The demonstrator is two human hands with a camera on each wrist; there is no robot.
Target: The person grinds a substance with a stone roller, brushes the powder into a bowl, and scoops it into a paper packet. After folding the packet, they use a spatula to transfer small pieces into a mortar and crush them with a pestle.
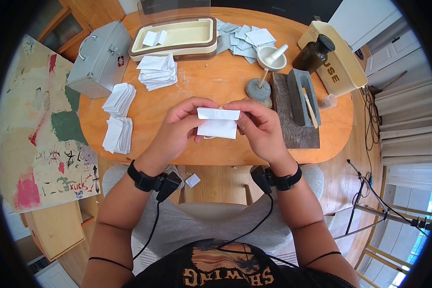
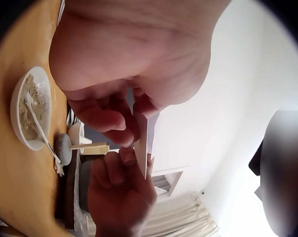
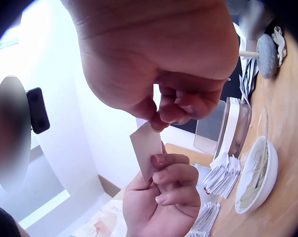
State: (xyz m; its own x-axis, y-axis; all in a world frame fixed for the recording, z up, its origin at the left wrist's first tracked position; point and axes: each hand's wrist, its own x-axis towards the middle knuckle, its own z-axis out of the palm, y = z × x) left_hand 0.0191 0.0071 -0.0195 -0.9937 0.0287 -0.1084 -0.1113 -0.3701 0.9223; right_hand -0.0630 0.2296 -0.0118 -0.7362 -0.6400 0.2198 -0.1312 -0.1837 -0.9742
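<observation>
A white paper (image 1: pixel 217 127) with a folded-over top flap is held up above the table's near edge, between both hands. My left hand (image 1: pixel 177 128) pinches its left edge between thumb and fingers. At the opposite edge my right hand (image 1: pixel 261 129) pinches it the same way. Edge-on in the left wrist view, the paper (image 2: pixel 143 148) shows its folded layers; the right wrist view shows a flat white face (image 3: pixel 148 148). Below the hands stands a white bowl (image 3: pixel 269 180) with greenish-brown powder and a spoon in it, mostly hidden in the head view.
Stacks of folded white papers (image 1: pixel 157 73) lie at left, near a silver case (image 1: pixel 98 62). Behind is a cream tray (image 1: pixel 189 48). At right stand a mortar (image 1: pixel 279 65), a brown bottle (image 1: pixel 314 54), a stone weight with a stick (image 1: pixel 257 90) and a grey trough (image 1: pixel 300 108) on a board.
</observation>
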